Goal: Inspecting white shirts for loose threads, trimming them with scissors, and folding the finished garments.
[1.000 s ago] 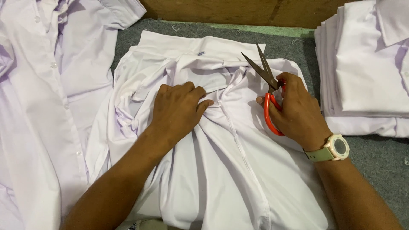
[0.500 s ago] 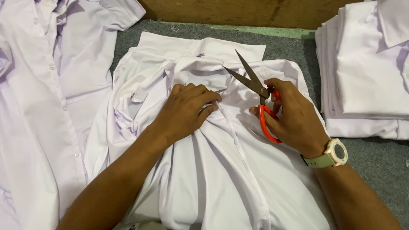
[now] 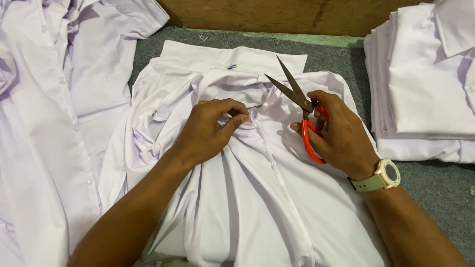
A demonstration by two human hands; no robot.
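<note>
1. A white shirt (image 3: 257, 198) is laid front-up on the grey worktop (image 3: 435, 193), its collar towards the far edge and its button placket running down the middle

2. A small fold of fabric just below the collar is pinched by the left hand (image 3: 208, 131); the thumb and forefinger are pressed together on the cloth, the other fingers curled beside them

3. A pair of red-handled scissors (image 3: 302, 111) is held in the right hand (image 3: 341, 133), with the fingers clamped through and around the handle loops. The blades are parted and point up and to the left, above the collar region, near the pinch but not touching it

4. A pale green wristwatch (image 3: 383, 175) is worn on the right wrist

5. The step in hand is judged to be trimming at the neck of the shirt: something small, probably a loose thread, appears to be lifted for the blades, though the thread itself cannot be made out

6. The next move would call for the blade tips to be brought down close to the pinched spot, with the shirt cloth itself kept out of the cut

7. A stack of folded white shirts (image 3: 425, 84) is seen at the right, and loose white shirts (image 3: 44, 123) lie spread at the left
</note>
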